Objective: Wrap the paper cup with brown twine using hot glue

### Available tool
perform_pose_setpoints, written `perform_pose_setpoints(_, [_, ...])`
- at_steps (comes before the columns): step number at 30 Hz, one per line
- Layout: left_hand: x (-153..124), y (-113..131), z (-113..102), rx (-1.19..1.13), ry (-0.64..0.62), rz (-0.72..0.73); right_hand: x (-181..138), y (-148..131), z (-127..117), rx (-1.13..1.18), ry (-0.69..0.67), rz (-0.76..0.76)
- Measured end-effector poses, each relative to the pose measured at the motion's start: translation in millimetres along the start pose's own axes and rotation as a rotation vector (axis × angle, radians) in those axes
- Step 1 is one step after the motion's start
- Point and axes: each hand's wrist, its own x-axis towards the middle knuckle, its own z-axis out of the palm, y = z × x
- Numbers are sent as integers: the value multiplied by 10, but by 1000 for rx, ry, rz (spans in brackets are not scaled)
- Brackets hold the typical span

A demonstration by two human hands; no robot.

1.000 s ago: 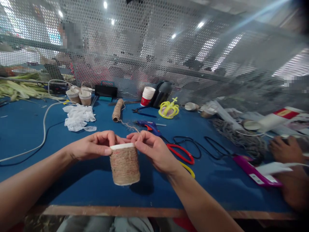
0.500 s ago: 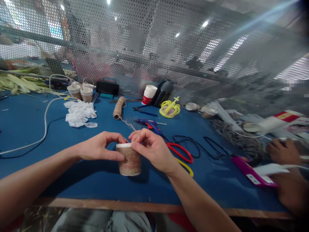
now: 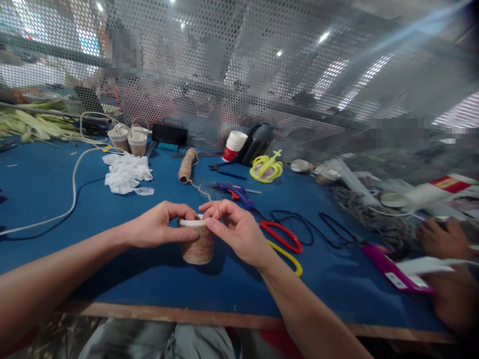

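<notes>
My left hand [image 3: 164, 227] grips a paper cup [image 3: 198, 245] wound with brown twine, the thumb outside and the fingers inside its white rim. At the cup's right side, my right hand [image 3: 235, 227] pinches the twine [image 3: 205, 192] close to the rim. That strand runs back to a spool of twine [image 3: 187, 165] lying on the blue table. Just beyond my right hand lies a blue glue gun [image 3: 235, 193]. Scissors with red and yellow handles [image 3: 282, 237] rest beside my right wrist, partly hidden by it.
White gloves [image 3: 127, 172], two wrapped cups [image 3: 129, 142] and a phone [image 3: 169, 135] are at the back left. Pliers [image 3: 226, 172], stacked paper cups [image 3: 235, 145] and a yellow crown shape [image 3: 266, 168] stand behind. A magenta power strip [image 3: 396, 271] lies near another person's hand [image 3: 441, 239].
The cup has tilted and turned a little in my left hand, showing more of its opening. My right hand keeps its pinch on the twine. The whole view has shifted slightly.
</notes>
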Motion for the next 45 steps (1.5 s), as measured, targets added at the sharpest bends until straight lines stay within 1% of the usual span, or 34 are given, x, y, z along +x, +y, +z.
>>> perform_pose_setpoints(4, [0, -5, 8, -5, 11, 1, 0, 10, 5, 7, 7, 3])
perform_pose_setpoints(9, [6, -7, 35, 70, 34, -29, -1, 7, 29, -3, 22, -5])
perform_pose_setpoints(16, [31, 46, 86, 126, 95, -50, -10, 30, 72, -123, 13, -66])
perform_pose_setpoints(21, [32, 40, 97, 97, 105, -74, -13, 22, 80, -233, -18, -100])
perform_pose_setpoints(26, [30, 28, 92, 38, 82, -60, -13, -19, 75, -266, -27, -93])
perform_pose_setpoints(30, [31, 29, 89, 35, 83, -49, 28, -27, 43, -228, -33, -36])
perform_pose_setpoints(34, [20, 17, 87, 30, 41, -47, 152, -54, 26, -162, -98, 85])
perform_pose_setpoints(38, [-1, 1, 98, 62, -5, 12, 386, -122, 57, -98, -94, 219])
perform_pose_setpoints(41, [-27, 37, 124, 16, -90, 95, 637, -150, 100, -101, -103, 250])
perform_pose_setpoints(43, [-50, 81, 143, -7, -161, 150, 810, -134, 146, -125, -161, 261])
perform_pose_setpoints(45, [-76, 118, 157, -10, -217, 175, 950, -83, 216, -173, -286, 327])
